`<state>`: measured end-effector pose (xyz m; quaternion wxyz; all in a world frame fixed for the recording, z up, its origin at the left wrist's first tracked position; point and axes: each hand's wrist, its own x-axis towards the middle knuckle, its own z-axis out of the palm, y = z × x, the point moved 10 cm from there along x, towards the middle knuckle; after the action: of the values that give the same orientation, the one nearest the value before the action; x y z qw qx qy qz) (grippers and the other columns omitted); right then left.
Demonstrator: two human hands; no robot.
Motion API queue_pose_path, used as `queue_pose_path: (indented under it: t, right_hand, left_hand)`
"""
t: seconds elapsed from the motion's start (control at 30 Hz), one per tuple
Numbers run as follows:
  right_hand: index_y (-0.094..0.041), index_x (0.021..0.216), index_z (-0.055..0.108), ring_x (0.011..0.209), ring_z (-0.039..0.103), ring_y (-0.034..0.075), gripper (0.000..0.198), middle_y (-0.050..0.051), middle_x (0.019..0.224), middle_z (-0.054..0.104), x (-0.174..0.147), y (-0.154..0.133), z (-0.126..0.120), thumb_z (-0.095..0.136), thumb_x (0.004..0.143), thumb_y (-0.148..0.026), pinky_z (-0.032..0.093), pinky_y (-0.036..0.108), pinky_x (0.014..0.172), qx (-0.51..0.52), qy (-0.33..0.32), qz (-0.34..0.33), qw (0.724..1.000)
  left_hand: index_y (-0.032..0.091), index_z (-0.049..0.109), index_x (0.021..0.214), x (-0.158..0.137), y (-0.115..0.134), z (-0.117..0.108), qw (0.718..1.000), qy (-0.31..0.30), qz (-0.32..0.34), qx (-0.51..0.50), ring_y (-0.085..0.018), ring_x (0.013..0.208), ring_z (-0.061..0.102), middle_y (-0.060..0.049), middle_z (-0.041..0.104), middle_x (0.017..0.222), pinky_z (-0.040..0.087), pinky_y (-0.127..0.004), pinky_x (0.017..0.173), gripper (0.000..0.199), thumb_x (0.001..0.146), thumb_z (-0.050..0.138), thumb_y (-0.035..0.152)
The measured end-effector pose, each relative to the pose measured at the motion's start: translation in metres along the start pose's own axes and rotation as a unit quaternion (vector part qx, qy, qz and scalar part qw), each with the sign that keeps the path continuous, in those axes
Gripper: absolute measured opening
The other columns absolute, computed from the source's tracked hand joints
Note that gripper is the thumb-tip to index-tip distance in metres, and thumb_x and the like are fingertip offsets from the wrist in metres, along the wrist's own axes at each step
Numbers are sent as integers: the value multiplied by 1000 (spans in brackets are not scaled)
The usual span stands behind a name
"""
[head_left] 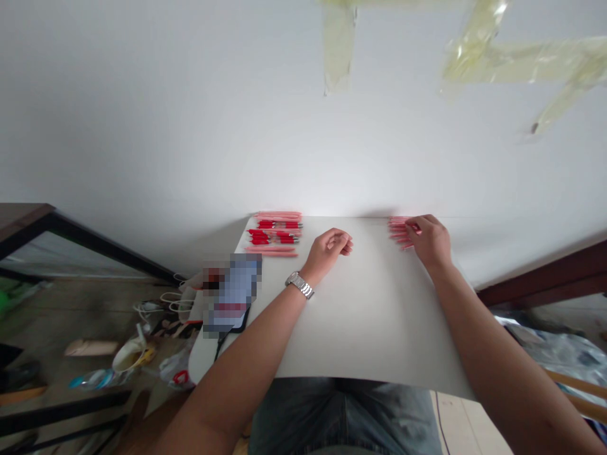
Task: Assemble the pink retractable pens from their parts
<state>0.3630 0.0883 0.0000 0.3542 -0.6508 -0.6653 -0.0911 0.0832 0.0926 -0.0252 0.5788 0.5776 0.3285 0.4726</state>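
Observation:
Above the middle of the white table, my left hand (332, 245) is loosely closed, fingers curled in. Nothing shows in it, and a metal watch (300, 284) is on that wrist. Farther right, my right hand (431, 241) pinches at a bunch of pink pens (399, 231) by the wall; its fingers and palm cover their right ends. Left of my left hand lie rows of pens: pink ones (277, 216) at the back, red pens (279, 225) with dark tips in the middle, and a few more pink pens (271, 251) in front.
A phone-like device (234, 294), blurred out, stands at the table's left edge with a cable. The white table (360, 328) meets a wall (284, 126) with yellowed tape (339, 47). On the floor at left are a cup (129, 355), a bottle (97, 379) and cables.

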Motion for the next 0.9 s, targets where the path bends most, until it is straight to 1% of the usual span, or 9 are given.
queue_pose_path:
  t: [0.17,0.27,0.4,0.57,0.63,0.73,0.9]
  right_hand:
    - [-20,98,77,87,64,27,21,12,98,73,-1,-3,-2,58,90,-26,49,40,76,-9,-1,-14,1000]
    - [-22,98,77,88,64,28,21,11,100,72,-3,-5,-8,59,91,-28,48,40,75,-34,3,-16,999]
    - [-24,103,76,77,64,23,22,9,104,72,-6,-3,-10,60,91,-32,42,35,61,-53,-37,18,998]
    - [-25,105,75,82,67,23,23,8,114,71,-8,-3,-16,59,89,-28,44,34,62,-74,-71,29,994]
    - [-25,108,74,79,67,22,25,8,116,70,-9,-1,-18,59,88,-27,46,34,63,-80,-87,36,992]
    - [-24,117,72,76,67,21,33,10,120,67,-12,-1,-16,60,86,-26,50,36,68,-76,-122,29,989]
    - [-25,130,65,72,66,19,49,12,129,58,-19,1,-4,63,80,-24,55,39,75,-41,-170,9,984]
  left_hand:
    - [15,67,96,0,0,0,1000,0,-1,1,-16,78,69,-8,72,87,59,-31,74,37,90,70,51]
    - [15,67,96,0,-1,0,1000,-1,-3,1,-16,79,69,-8,72,88,59,-31,75,36,91,70,50]
    - [14,67,96,0,-1,0,1000,1,-3,1,-16,78,69,-8,71,88,59,-31,75,35,91,69,49]
    - [14,67,95,0,0,0,1000,0,-1,-1,-16,78,68,-8,71,86,59,-31,75,36,91,70,50]
    - [15,67,95,0,0,0,1000,-1,-1,0,-15,78,68,-8,71,86,59,-30,75,37,91,70,51]
    - [14,67,95,0,-1,0,1000,-1,-4,3,-15,78,68,-8,72,87,58,-30,75,37,91,70,51]
    - [14,67,96,0,-2,-1,1000,1,-8,2,-16,78,68,-9,71,88,59,-31,76,36,91,69,49]
